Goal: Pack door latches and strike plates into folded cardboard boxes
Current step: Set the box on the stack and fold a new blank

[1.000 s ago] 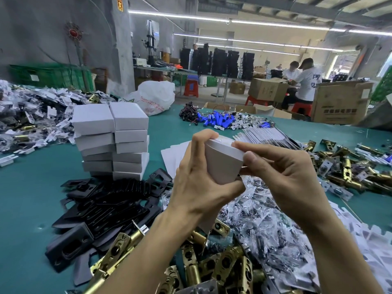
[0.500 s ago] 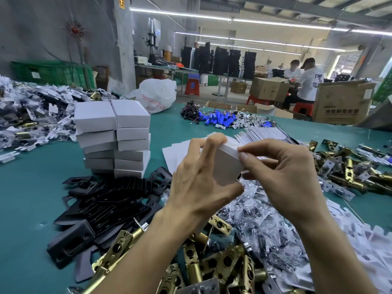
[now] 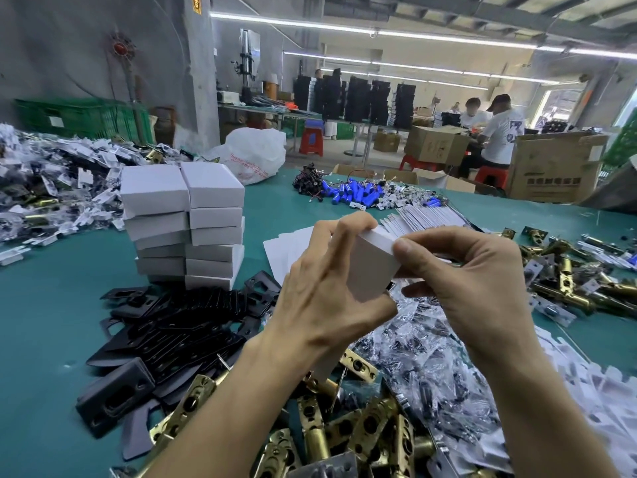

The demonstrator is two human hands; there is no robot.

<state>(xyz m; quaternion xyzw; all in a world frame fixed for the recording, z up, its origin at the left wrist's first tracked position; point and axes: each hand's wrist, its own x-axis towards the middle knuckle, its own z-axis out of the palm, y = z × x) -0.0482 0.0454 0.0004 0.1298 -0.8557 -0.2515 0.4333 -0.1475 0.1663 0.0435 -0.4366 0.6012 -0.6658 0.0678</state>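
Both hands are gripping one small white box (image 3: 370, 270). The left hand (image 3: 327, 298) is curling its fingers over the far top edge while its thumb is pressing below the lower corner. The right hand (image 3: 475, 281) is pinching the near top corner with its thumb, and the other fingers are bending under.

The green table (image 3: 51, 322) is carrying a stack of closed white boxes (image 3: 186, 222), black strike plates (image 3: 172, 332), brass latches (image 3: 344, 436), clear bags (image 3: 431, 357) and flat box blanks (image 3: 427, 217). At the back of the workshop, under long strip lights, two people (image 3: 496, 132) are sitting near brown cartons (image 3: 551, 167).

Both forearms are reaching forward from the bottom edge, with the backs of the hands turning toward the camera. The box is hanging between the two hands, tilted, in the air above the bags and latches.
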